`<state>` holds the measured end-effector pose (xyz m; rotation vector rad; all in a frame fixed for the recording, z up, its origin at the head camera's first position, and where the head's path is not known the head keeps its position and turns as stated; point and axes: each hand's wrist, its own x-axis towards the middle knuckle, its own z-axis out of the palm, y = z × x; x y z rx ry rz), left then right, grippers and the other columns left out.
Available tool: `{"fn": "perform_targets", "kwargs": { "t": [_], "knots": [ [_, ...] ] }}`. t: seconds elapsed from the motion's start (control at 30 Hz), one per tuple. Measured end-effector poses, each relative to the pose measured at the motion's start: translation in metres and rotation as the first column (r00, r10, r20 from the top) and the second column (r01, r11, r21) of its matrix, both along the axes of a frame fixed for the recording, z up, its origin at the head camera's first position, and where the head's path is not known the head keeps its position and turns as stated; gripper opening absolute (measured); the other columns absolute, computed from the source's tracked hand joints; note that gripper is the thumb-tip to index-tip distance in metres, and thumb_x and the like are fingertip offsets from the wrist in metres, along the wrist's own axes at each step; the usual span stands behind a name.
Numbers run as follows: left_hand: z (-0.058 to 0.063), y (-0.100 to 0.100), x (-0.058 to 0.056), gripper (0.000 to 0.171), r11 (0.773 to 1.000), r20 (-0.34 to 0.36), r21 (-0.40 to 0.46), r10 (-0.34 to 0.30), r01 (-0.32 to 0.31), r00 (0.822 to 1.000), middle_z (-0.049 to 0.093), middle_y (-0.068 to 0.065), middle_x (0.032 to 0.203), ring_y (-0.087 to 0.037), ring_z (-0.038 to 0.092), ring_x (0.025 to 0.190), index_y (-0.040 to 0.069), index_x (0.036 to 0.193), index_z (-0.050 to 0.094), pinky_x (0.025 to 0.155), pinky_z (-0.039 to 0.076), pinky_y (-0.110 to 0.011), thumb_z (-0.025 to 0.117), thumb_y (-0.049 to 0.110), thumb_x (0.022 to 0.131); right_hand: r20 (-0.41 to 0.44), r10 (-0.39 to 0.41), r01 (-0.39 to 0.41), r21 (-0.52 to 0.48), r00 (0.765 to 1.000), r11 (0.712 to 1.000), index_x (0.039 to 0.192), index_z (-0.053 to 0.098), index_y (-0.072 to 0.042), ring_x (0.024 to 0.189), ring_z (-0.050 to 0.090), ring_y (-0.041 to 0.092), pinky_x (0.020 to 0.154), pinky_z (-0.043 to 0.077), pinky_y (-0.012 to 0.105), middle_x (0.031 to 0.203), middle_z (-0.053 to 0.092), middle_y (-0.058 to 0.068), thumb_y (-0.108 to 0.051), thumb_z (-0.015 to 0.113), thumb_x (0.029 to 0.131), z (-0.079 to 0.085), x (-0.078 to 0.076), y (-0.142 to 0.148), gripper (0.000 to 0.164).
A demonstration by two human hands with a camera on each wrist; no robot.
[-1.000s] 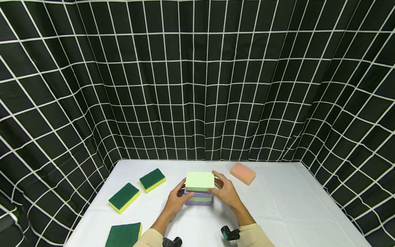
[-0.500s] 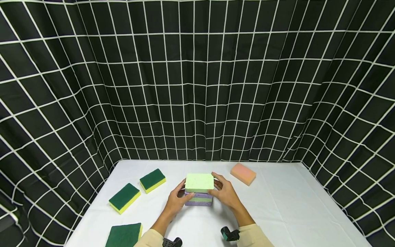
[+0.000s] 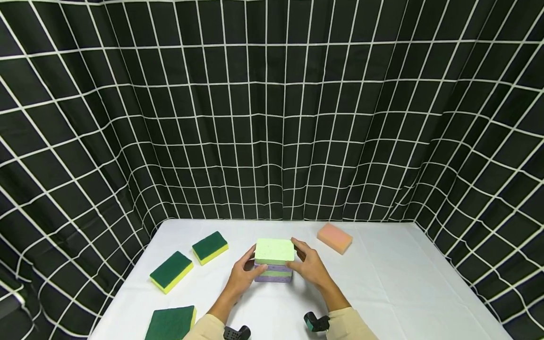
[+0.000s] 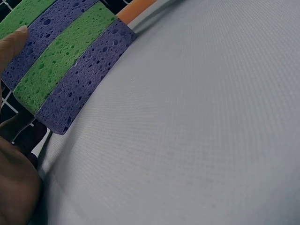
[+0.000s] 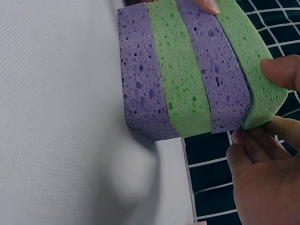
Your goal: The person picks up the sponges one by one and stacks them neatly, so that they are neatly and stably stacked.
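Alternating purple and green sponges stand in a neat stack in the middle of the white table. On top lies a light green sponge, directly above an upper purple sponge. Below it come another green sponge and a purple sponge at the bottom. My left hand holds the stack's left side, thumb on the front of the upper purple sponge and fingers behind. From the right, my right hand pinches the top green sponge, its thumb on the front edge.
Three green-and-yellow scrub sponges lie at the left: a far one, a middle one and a near one. An orange sponge sits at the back right. A dark gridded curtain surrounds the table.
The top green sponge has shifted slightly down and to the left on the stack, the right hand moving a little with it. The left hand has stayed in place.
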<state>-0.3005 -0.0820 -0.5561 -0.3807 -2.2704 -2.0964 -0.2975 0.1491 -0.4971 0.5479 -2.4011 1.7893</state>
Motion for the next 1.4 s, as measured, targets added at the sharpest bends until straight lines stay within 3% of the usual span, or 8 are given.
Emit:
{"fn": "perform_targets", "kwargs": {
  "t": [0.3,0.73,0.87,1.0,1.13,1.23,1.4],
  "knots": [
    [0.002,-0.001,0.0,0.075,1.0,-0.006,-0.008,-0.011,0.011,1.0,0.052,-0.012,0.129,-0.026,0.054,0.116,0.019,0.15,0.038,0.093,0.045,-0.03,0.075,0.026,0.086,0.027,-0.012,0.012,-0.009,1.0,1.0,0.142,0.038,0.009,0.13,0.041,0.037,0.107,0.029,0.044,0.139,0.045,0.023,0.0,0.073,0.078,-0.002,-0.001,-0.001,0.073],
    [0.003,0.001,0.001,0.08,1.0,0.026,-0.023,-0.008,0.009,1.0,0.048,-0.015,0.135,-0.028,0.053,0.114,0.016,0.151,0.034,0.092,0.045,-0.039,0.075,0.031,0.085,-0.012,0.014,-0.014,0.003,1.0,1.0,0.141,0.037,0.013,0.128,0.042,0.041,0.105,0.031,0.049,0.137,0.046,0.027,-0.001,0.072,0.079,-0.004,0.0,0.001,0.072],
    [0.017,0.003,0.0,0.081,1.0,0.021,-0.025,0.003,-0.003,1.0,0.047,-0.021,0.134,-0.034,0.052,0.114,0.008,0.152,0.029,0.093,0.044,-0.046,0.074,0.025,0.087,-0.001,0.007,-0.007,0.014,1.0,1.0,0.141,0.036,0.012,0.129,0.042,0.04,0.106,0.031,0.047,0.138,0.045,0.026,0.0,0.072,0.078,-0.005,-0.001,0.001,0.073],
    [0.048,0.006,0.003,0.076,0.999,-0.024,-0.038,0.018,-0.019,1.0,0.047,-0.026,0.133,-0.042,0.048,0.114,0.003,0.149,0.032,0.093,0.041,-0.054,0.072,0.02,0.087,0.009,0.004,-0.004,0.022,1.0,1.0,0.143,0.036,0.011,0.13,0.041,0.038,0.106,0.03,0.046,0.139,0.045,0.024,-0.001,0.072,0.079,-0.004,-0.002,0.002,0.074],
    [0.074,0.007,0.009,0.073,0.999,-0.057,-0.052,0.002,-0.005,0.998,0.048,-0.027,0.133,-0.043,0.046,0.116,0.002,0.148,0.034,0.091,0.042,-0.053,0.071,0.017,0.087,0.016,-0.003,0.003,0.005,1.0,1.0,0.142,0.037,0.011,0.129,0.042,0.038,0.106,0.03,0.046,0.138,0.046,0.025,0.001,0.072,0.079,-0.004,-0.003,0.002,0.073],
    [0.081,0.006,0.011,0.072,0.998,-0.057,-0.061,-0.003,-0.001,0.998,0.048,-0.026,0.133,-0.042,0.046,0.116,0.001,0.148,0.035,0.09,0.042,-0.05,0.072,0.016,0.087,0.007,-0.004,0.004,-0.015,1.0,1.0,0.14,0.037,0.013,0.128,0.042,0.04,0.106,0.03,0.048,0.137,0.045,0.028,0.004,0.071,0.078,-0.006,-0.004,0.001,0.071],
    [0.081,0.006,0.012,0.072,0.998,-0.032,-0.061,0.0,-0.002,1.0,0.048,-0.024,0.134,-0.041,0.044,0.118,0.0,0.146,0.037,0.092,0.042,-0.049,0.073,0.015,0.086,-0.029,-0.003,0.003,-0.015,1.0,1.0,0.137,0.036,0.019,0.126,0.042,0.046,0.103,0.031,0.053,0.135,0.044,0.033,0.007,0.069,0.077,-0.008,-0.004,0.0,0.07]
  ]
}}
